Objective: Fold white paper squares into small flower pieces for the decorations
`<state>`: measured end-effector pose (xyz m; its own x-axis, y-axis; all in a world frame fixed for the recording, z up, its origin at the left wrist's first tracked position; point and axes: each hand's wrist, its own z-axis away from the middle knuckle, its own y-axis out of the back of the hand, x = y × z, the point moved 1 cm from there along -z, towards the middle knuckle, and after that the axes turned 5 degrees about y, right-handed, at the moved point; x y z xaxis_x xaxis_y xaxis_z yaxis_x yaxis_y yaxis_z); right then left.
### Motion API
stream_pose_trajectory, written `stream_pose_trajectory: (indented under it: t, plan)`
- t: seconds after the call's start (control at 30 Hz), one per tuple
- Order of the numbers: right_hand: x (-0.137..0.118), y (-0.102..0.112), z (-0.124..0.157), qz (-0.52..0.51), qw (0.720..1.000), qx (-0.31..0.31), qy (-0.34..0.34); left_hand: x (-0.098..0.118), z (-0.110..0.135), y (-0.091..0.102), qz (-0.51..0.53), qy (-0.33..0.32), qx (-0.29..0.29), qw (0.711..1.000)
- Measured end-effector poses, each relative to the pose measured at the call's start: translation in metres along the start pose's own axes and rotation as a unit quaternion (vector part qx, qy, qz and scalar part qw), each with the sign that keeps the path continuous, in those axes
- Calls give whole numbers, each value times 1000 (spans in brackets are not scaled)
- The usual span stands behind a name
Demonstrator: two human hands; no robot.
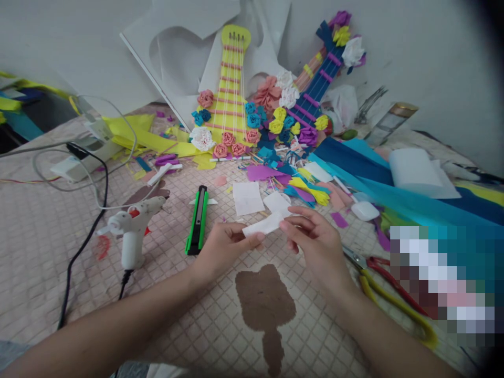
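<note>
Grid-patterned cloth covers a table [318, 341] pushed against a pale wall [71, 47], its back edge crowded with colored paper scraps and two paper guitars. Near the table's middle, a person pinches a white paper strip [264, 226] between two bare hands: the left hand [226, 247] has thumb and fingers closed on one end, while the right hand [315, 239] nips the other. The strip, lifted just off the cloth and seemingly folded, appears to be at an early stage, with no finished form yet to show. Just beyond it, toward the back edge, a white square [248, 198] and a smaller white piece [275, 200] lie flat and unworked. By contrast, the yellow guitar [232, 113] and the blue guitar [325, 84] look largely complete, strung or banded and ringed with paper flowers. Toward the left edge stands a white glue gun [133, 236], apart from both hands; a green utility knife [199, 220] lies between it and the strip. Scissors [354, 257] rest beside the right forearm, toward the right edge, near a white paper roll [413, 170].
</note>
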<state>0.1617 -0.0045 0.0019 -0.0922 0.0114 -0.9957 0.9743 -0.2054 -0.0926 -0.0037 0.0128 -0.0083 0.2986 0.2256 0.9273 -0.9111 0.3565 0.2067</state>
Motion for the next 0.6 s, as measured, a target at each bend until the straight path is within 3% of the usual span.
stream_pose_trajectory:
  t: [0.4, 0.6]
  plan:
    - [0, 1, -3, -29, 999, 26, 8, 2, 0, -2, 75, -10, 21, 997]
    - [0, 1, -1, -24, 1000, -11, -12, 5, 1, -4, 94, -43, -3, 995]
